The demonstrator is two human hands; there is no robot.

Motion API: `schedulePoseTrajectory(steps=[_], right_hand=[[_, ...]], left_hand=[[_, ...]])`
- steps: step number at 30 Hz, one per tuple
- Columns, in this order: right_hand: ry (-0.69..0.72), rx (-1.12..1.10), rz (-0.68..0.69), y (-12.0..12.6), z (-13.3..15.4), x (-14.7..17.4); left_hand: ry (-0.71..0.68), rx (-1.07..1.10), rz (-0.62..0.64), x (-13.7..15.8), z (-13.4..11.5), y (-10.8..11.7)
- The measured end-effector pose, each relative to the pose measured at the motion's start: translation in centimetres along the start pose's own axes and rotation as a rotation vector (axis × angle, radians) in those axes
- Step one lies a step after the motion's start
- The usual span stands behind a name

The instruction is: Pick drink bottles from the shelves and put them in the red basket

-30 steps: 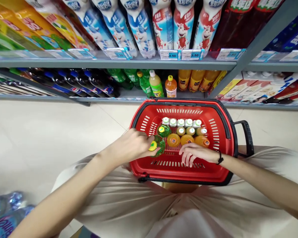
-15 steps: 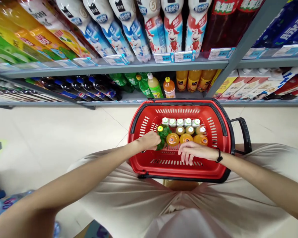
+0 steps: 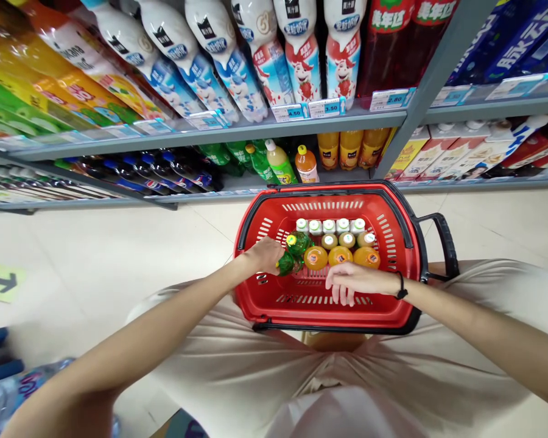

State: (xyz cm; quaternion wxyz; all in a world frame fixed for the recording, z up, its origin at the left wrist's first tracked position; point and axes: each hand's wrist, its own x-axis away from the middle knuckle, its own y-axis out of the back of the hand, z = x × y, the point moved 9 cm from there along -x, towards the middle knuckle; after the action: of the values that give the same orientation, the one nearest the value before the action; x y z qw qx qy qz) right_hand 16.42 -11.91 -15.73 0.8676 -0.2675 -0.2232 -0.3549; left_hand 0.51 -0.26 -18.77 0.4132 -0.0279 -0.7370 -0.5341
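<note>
My left hand [image 3: 265,254] is closed around the cap end of a green soda bottle [image 3: 290,263] in the left part of a red shopping basket [image 3: 324,315]. That bottle leans left, toward my hand. Right behind it stands another green bottle [image 3: 298,242] with a yellow cap. My right hand [image 3: 349,282] hovers over the basket's near side, fingers loosely spread and holding nothing. Just beyond it is a row of orange drink bottles [image 3: 316,258]. Farther back come several brownish bottles [image 3: 329,241] and a row of small white-capped bottles [image 3: 329,226].
The basket's black handle [image 3: 446,246] sticks out to the right. Ahead, the lower shelf [image 3: 237,182] holds drinks, including an orange bottle [image 3: 306,164] and a lime-green bottle [image 3: 281,161]. Large milk-drink bottles [image 3: 301,67] line the upper shelf. A floor arrow sign [image 3: 0,281] lies left.
My left hand has shifted slightly left, tilting the cap end of the green soda bottle with it. My right hand has stayed nearly still. The view has turned a little.
</note>
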Motion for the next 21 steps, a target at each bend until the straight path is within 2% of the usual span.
schedulePoseTrajectory(steps=[6, 15, 21], right_hand=[[-0.023, 0.019, -0.005, 0.0, -0.9, -0.5], [-0.036, 0.039, -0.006, -0.1, -1.6, -0.9], [-0.073, 0.232, -0.021, -0.5, -0.8, -0.6]], left_hand=[[0.081, -0.087, 0.101, 0.0, 1.1, -0.1], [0.129, -0.071, 0.107, -0.3, 0.7, -0.5], [0.267, -0.052, 0.14, -0.6, 2.1, -1.0]])
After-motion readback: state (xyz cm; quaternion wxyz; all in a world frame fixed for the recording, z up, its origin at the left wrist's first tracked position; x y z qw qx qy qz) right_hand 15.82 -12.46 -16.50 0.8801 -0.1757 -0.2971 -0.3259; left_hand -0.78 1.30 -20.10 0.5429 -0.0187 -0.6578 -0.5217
